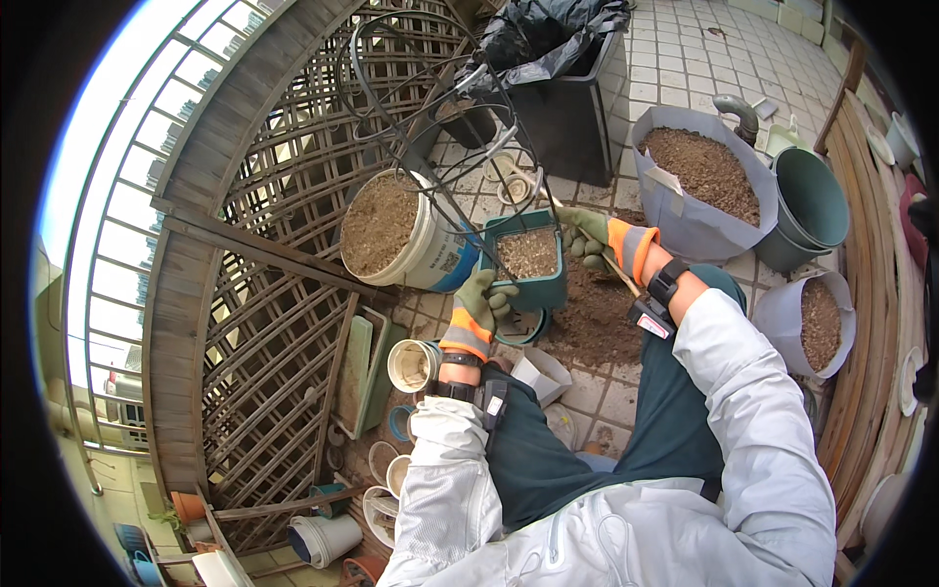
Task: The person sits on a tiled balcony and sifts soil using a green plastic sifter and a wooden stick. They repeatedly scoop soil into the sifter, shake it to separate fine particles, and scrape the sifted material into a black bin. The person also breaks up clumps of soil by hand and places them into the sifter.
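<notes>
Both of my hands wear green gloves with orange and grey cuffs. A square green plastic pot (541,287) of soil stands between them, with a dark wire plant support (469,117) rising from and around it. My left hand (484,297) is at the pot's near left corner, fingers curled around a thin part of the support or the rim; which one cannot be told. My right hand (587,235) is at the pot's right side, its fingers curled over a thin wooden stick (620,275) that runs from the white-tipped wires towards my right knee.
A white bucket of soil (422,249) stands left of the pot, beside a wooden lattice (279,293). Loose soil (598,319) lies on the tiles. Behind is a black bin (561,125); at right are a grey fabric bag of soil (675,213) and green pots (810,198).
</notes>
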`<state>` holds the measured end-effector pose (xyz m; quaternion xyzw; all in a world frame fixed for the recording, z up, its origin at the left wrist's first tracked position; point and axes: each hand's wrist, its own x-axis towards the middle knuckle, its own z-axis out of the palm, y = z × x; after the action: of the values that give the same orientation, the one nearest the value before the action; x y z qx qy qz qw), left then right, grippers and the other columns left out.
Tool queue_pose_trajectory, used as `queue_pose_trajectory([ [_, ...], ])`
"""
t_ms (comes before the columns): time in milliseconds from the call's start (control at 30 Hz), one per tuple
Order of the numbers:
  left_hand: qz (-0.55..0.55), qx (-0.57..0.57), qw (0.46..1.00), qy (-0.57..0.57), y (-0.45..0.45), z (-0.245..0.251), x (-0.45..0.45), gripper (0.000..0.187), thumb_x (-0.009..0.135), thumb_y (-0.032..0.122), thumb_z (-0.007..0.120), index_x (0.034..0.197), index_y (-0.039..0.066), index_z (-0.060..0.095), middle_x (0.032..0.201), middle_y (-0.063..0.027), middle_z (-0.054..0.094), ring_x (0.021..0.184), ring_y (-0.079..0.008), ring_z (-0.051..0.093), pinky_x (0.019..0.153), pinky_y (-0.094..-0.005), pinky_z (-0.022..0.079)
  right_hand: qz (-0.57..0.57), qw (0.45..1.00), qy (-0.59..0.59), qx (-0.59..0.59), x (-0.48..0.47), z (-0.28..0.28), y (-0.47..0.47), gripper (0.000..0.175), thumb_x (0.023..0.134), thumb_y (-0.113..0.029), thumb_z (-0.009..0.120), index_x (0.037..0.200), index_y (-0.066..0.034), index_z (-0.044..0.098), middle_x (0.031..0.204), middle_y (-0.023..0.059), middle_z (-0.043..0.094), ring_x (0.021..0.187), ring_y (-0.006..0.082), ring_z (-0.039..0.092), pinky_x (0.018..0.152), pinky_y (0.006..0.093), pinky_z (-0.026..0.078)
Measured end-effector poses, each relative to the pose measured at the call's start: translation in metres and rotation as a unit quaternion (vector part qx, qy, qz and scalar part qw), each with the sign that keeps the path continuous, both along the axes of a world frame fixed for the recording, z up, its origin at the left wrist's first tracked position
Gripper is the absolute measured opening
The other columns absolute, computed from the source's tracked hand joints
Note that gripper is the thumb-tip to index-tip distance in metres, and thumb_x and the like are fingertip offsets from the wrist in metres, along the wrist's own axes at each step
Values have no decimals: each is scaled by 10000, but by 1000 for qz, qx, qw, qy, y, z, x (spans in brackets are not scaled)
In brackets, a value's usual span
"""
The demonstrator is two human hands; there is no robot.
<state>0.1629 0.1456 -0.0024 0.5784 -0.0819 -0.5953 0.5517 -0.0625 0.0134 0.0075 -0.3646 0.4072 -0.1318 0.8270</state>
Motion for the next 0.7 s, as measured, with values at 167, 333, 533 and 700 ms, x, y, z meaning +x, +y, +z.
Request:
queue_pose_trajectory([
  [167, -55, -12, 998, -12, 5, 2, 7, 143, 937, 196, 470, 844, 91, 497, 746, -201, 619, 453, -89, 371, 403, -233, 273, 39, 989, -86, 115, 3, -22, -2, 339, 896, -472, 635, 805, -153, 569, 533, -76, 399, 348, 12, 336, 308, 177, 287],
  [333, -17, -12, 1000, -9, 3, -5, 8, 160, 949, 190, 446, 832, 93, 494, 736, -203, 621, 443, -92, 341, 398, -232, 251, 9, 991, -118, 63, 8, -26, 2, 284, 948, -408, 588, 800, -167, 553, 511, -104, 337, 340, 6, 247, 314, 177, 237],
  [533, -17, -30, 995, 94, 6, -17, 22, 167, 951, 185, 449, 822, 96, 505, 742, -156, 650, 428, -84, 329, 374, -215, 241, 17, 990, -135, 26, 13, -1, 1, 369, 958, -437, 562, 734, -148, 513, 482, -103, 310, 337, 13, 242, 313, 213, 197],
  [700, -28, -36, 992, 115, 8, -20, 27, 117, 944, 178, 464, 870, 117, 531, 748, -153, 666, 424, -71, 345, 361, -204, 266, 24, 995, -47, -83, 8, 5, 6, 385, 957, -385, 537, 714, -92, 480, 448, -60, 296, 323, 50, 249, 334, 236, 170],
])
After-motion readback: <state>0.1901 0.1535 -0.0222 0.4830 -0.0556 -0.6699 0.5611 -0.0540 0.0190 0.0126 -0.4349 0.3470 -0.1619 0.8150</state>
